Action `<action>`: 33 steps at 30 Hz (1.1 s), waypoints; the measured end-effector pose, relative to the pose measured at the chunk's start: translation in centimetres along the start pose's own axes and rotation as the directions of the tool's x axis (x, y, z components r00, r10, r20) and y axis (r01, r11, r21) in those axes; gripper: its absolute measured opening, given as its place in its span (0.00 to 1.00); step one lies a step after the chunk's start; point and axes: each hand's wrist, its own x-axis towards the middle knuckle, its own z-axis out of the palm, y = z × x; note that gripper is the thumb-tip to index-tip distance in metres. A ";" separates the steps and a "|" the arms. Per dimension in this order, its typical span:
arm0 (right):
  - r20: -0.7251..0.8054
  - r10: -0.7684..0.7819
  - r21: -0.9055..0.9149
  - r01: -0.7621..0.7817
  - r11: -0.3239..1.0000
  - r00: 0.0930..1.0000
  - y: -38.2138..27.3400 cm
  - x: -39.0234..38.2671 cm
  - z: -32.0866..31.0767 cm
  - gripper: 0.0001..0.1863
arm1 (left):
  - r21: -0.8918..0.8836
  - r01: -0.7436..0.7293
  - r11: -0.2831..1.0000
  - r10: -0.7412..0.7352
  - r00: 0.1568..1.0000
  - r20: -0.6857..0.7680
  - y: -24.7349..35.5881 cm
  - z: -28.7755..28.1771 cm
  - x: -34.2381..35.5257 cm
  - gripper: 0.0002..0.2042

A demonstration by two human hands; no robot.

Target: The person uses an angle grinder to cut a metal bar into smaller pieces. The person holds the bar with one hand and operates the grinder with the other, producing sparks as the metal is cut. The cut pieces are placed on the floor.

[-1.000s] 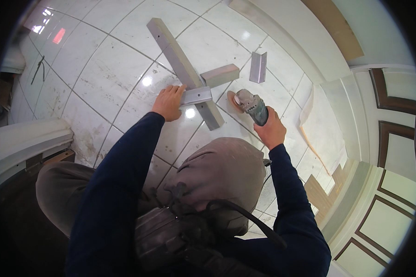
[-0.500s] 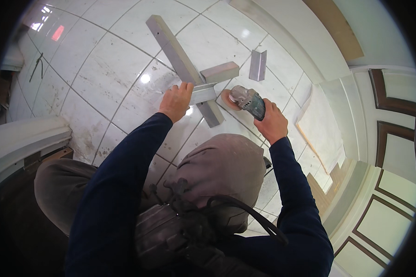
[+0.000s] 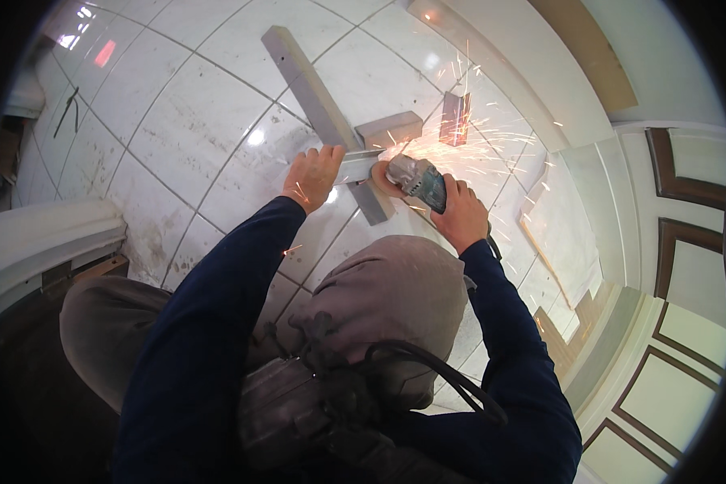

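Note:
My left hand [image 3: 310, 176] grips a short silver metal piece [image 3: 355, 168] by its left end, held over a long grey bar [image 3: 310, 89] lying on the white tiled floor [image 3: 194, 105]. My right hand [image 3: 462, 216] is wrapped round a dusty teal-and-silver angle grinder [image 3: 419, 181]. Its orange-brown disc [image 3: 385, 179] is against the right end of the metal piece, and bright sparks spray up and to the right. A short grey block [image 3: 389, 125] lies beside the long bar, and an L-shaped metal offcut [image 3: 455, 119] lies farther right under the sparks.
A white door-like frame [image 3: 48, 238] stands at the left, and a thin dark item [image 3: 70, 109] lies on the tiles. A loose pale sheet [image 3: 561, 234] and wooden boards [image 3: 581, 323] lie at the right, beside white panels with brown trim [image 3: 690, 181].
The grinder has moved left onto the metal piece, and sparks have appeared. My left hand has risen slightly to the right, tilting the metal piece.

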 end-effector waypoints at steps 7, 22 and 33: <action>0.039 0.067 0.039 -0.069 0.997 0.997 0.8 -2.2 0.2 0.38 | -0.049 0.060 0.997 -0.056 0.995 0.083 -0.2 -0.6 0.3 0.29; -0.357 0.039 0.055 -0.021 0.998 0.933 3.0 -0.4 3.2 0.39 | -0.150 -0.028 0.988 0.088 0.910 0.406 -4.7 -0.8 2.6 0.36; -0.419 -0.141 -0.001 0.155 0.988 0.897 1.4 1.3 4.6 0.42 | -0.127 0.012 0.992 0.060 0.834 0.549 -4.5 -2.0 3.5 0.33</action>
